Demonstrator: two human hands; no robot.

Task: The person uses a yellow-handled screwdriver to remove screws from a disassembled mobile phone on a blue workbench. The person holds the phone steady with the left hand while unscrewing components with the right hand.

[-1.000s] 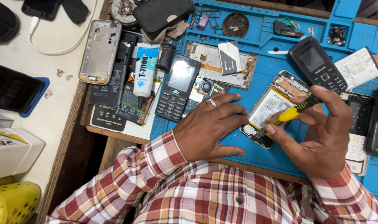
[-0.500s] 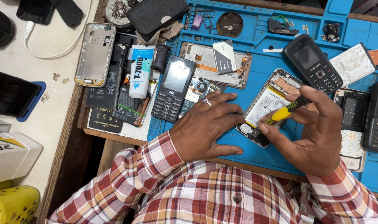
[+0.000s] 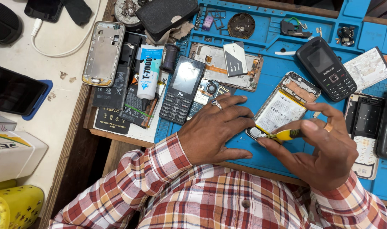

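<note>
Two hands work over the blue mat [image 3: 287, 55] that covers the right part of the bench. I see my left hand [image 3: 216, 127] lying flat, fingers spread, its fingertips pressing the lower corner of an opened phone [image 3: 282, 106] near the mat's front edge. My right hand [image 3: 325, 148] is pinched shut on a yellow screwdriver [image 3: 282, 135], its tip at that same lower corner. The phone lies face down, its white battery showing. A black keypad phone [image 3: 182, 89] lies just beyond my left hand, and a glue tube [image 3: 149, 72] sits near the mat's left edge.
</note>
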